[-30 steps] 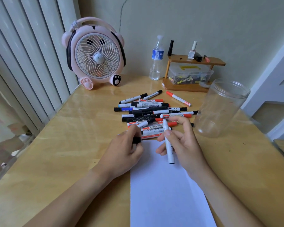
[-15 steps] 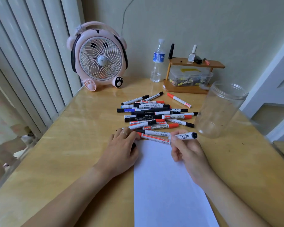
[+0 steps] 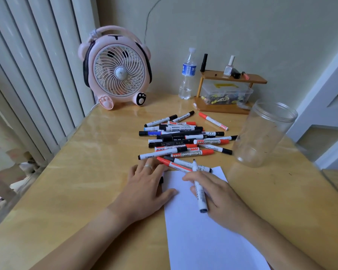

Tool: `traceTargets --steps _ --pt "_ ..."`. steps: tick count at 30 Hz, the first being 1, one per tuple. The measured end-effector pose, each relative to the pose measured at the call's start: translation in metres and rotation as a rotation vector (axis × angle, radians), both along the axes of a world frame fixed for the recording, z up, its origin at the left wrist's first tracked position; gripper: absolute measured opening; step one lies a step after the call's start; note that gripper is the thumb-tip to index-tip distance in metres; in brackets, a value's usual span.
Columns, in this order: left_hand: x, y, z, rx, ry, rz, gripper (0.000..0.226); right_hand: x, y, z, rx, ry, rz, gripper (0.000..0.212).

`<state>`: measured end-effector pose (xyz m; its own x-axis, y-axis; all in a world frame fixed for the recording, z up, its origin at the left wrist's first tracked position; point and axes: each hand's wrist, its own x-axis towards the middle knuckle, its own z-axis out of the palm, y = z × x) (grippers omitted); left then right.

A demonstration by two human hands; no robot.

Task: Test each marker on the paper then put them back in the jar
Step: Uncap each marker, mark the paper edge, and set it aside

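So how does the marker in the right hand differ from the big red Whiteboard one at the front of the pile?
The marker in the right hand is uncapped, its dark tip bare, while the red marker is capped. The held one is gripped by the right hand and points away across the paper; the red one lies crosswise, loose in the pile. The held one's end is dark, the other's cap red. Both have white printed barrels.

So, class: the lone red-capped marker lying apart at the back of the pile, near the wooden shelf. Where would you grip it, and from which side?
Grip the white barrel at mid-length of the red-capped marker, coming straight down from above. It lies flat on the table, apart from the pile, so both long sides look free for a thumb and finger. Pinching the red cap risks pulling it off.
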<state>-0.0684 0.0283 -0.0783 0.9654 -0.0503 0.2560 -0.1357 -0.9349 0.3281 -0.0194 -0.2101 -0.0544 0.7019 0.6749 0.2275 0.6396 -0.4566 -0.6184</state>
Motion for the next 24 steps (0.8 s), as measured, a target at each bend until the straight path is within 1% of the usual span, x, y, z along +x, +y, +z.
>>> traceTargets --steps 2,4,9,10,12,14,15,16,18,19,20,22,24 --pt "0.001 0.002 0.000 0.008 0.009 -0.023 0.062 0.009 -0.001 -0.001 -0.043 -0.108 0.000 0.044" --pt "0.000 0.004 0.001 -0.005 0.016 -0.042 0.059 0.020 -0.002 -0.002 -0.059 -0.150 0.012 0.046" --pt "0.000 0.001 0.003 0.007 0.036 -0.090 0.057 0.036 -0.003 0.000 -0.059 -0.112 -0.010 0.044" --pt "0.000 -0.002 0.004 0.017 0.038 -0.099 0.057 0.035 -0.002 -0.001 -0.039 -0.095 -0.004 0.043" --pt "-0.002 -0.011 0.004 0.027 0.034 -0.111 0.057 0.032 -0.003 0.001 0.041 -0.142 -0.047 0.037" --pt "-0.004 -0.019 0.004 0.035 0.036 -0.102 0.058 0.027 -0.002 0.007 0.193 -0.141 -0.139 0.032" --pt "-0.005 -0.021 0.004 0.035 0.031 -0.095 0.059 0.023 0.001 0.013 0.286 -0.091 -0.187 0.022" --pt "-0.005 -0.023 0.004 0.034 0.022 -0.087 0.061 0.020 0.006 0.019 0.384 0.000 -0.231 0.013" --pt "-0.006 -0.022 0.005 0.027 0.014 -0.075 0.063 0.016 0.017 0.025 0.573 0.279 -0.325 0.026" --pt "-0.006 -0.020 0.005 0.020 0.018 -0.075 0.062 0.016 0.023 0.026 0.637 0.412 -0.364 0.029" --pt "-0.006 -0.018 0.006 0.017 0.021 -0.078 0.060 0.016 0.029 0.026 0.664 0.506 -0.397 0.031" --pt "-0.008 -0.014 0.007 0.020 0.018 -0.084 0.057 0.015 0.038 0.023 0.644 0.591 -0.401 0.027" --pt "-0.009 -0.010 0.007 0.024 0.013 -0.081 0.056 0.013 0.043 0.018 0.633 0.588 -0.362 0.019"
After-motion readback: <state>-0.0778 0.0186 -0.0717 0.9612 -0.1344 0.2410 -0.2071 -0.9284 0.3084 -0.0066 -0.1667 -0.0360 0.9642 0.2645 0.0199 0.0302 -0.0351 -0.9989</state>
